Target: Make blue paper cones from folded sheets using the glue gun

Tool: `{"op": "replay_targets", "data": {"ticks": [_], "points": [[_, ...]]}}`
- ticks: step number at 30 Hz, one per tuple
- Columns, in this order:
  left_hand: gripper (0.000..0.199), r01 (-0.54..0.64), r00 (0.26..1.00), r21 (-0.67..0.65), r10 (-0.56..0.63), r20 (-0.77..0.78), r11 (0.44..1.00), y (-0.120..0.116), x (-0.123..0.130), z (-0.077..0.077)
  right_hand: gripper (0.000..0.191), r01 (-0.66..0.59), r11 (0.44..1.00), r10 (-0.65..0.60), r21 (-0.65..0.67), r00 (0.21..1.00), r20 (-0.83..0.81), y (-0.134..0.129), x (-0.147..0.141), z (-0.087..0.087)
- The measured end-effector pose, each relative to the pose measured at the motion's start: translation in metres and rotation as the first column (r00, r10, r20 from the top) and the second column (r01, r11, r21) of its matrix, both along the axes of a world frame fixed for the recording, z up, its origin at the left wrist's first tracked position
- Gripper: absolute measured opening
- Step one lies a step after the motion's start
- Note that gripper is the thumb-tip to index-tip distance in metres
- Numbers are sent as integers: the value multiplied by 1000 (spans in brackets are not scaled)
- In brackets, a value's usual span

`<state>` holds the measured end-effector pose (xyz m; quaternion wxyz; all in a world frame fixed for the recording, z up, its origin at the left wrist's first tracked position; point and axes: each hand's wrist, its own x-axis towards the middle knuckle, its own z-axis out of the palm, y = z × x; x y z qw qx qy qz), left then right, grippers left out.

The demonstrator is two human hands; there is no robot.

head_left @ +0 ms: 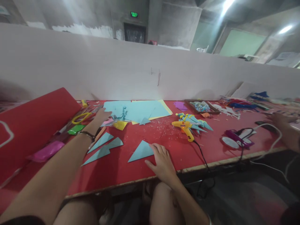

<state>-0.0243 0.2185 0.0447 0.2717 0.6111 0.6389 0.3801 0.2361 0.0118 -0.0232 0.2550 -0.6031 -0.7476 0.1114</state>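
Head view: touching a blue triangle (140,152) on the red table (126,173) with the right hand (162,161), thumb spread from close-set fingers; reaching with the left hand (102,116) beside blue sheets (147,109) (finger state impossible to tell).

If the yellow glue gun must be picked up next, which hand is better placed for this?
Probably the right hand. It touches a blue paper triangle, and the yellow glue gun lies a little beyond it, to the right. The left hand is clearly farther from the gun.
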Motion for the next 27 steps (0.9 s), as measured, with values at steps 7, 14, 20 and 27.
{"op": "replay_targets", "data": {"ticks": [7, 14, 20, 27], "points": [[43, 220, 960, -80, -230, -160, 972, -73, 15, -8, 48, 1, 999, -3, -41, 999, -39, -1, 2, 7], [53, 682, 617, -79, -630, -471, 727, -177, 47, -31, 43, 35, 997, -44, -62, 987, -154, 5, -3, 8], [82, 737, 545, 128, -472, -693, 664, -204, 50, -32, 18, -42, 999, 35, -28, 978, -205, 6, 2, 19], [69, 774, 392, 111, -335, -857, 624, -226, 50, -43, 17, -391, 918, 379, 68, 816, -437, 15, 10, 17]]}}
